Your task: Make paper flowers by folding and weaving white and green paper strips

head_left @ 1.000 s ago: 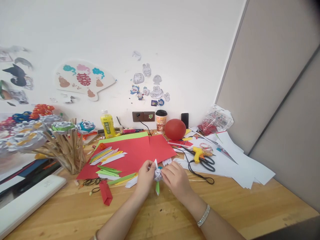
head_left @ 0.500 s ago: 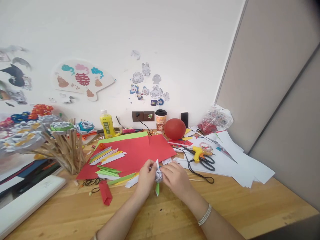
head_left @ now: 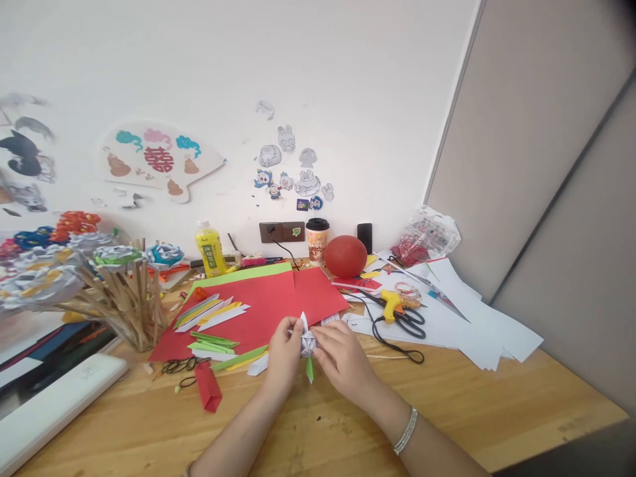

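Between my two hands is a folded white paper flower, with a pointed white tip standing up and a green paper strip hanging below it. My left hand pinches its left side, thumb near the upright tip. On the other side, the fingers of my right hand are bent and pressed against the folds. Folded paper strips in white, yellow and green lie to the left, some on red paper sheets.
At left, paper flowers on sticks stand beside a long white case. A yellow bottle, lidded cup and red balloon are at the back. To the right are a yellow glue gun, black-handled scissors and white sheets.
Both hands and the paper flower have shifted slightly left in view. My right hand has opened a little around the flower's edge. The whole view has also moved slightly.
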Motion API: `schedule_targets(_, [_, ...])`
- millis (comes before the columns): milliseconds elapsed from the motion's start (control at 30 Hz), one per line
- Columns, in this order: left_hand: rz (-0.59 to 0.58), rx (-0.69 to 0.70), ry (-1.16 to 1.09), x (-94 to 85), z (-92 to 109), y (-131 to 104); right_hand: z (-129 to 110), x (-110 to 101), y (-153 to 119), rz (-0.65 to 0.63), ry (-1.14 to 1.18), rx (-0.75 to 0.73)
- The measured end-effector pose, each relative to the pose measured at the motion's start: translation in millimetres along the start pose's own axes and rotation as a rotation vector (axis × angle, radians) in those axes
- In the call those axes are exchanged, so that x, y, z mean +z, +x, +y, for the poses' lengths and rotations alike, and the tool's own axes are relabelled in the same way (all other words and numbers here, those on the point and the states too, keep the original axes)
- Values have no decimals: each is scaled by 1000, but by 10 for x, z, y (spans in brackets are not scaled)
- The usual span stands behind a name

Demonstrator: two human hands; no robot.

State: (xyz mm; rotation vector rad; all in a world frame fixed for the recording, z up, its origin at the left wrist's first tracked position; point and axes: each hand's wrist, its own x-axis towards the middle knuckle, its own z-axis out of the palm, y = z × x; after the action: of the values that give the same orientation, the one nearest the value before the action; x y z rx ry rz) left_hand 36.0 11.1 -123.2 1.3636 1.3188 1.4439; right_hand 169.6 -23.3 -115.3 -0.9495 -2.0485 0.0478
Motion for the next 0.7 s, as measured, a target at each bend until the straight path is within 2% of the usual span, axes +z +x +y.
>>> schedule_targets(167, [-43, -73, -152, 29, -27, 17, 35, -3, 16, 6, -13, -18])
schedule_targets(267, [-88, -97, -166, 33, -42, 26, 52, -1, 18, 37, 14, 15])
schedule_targets(467, [-48, -97, -150, 47, -47, -20, 51, 27, 11, 43, 21, 56])
schedule_targets(567, [-23, -105, -148, 69, -63, -49, 54, 55, 16, 56, 9, 128])
schedule_targets(700, [-39, -171, -196, 72, -70, -60, 81, 53, 26, 68, 125, 206])
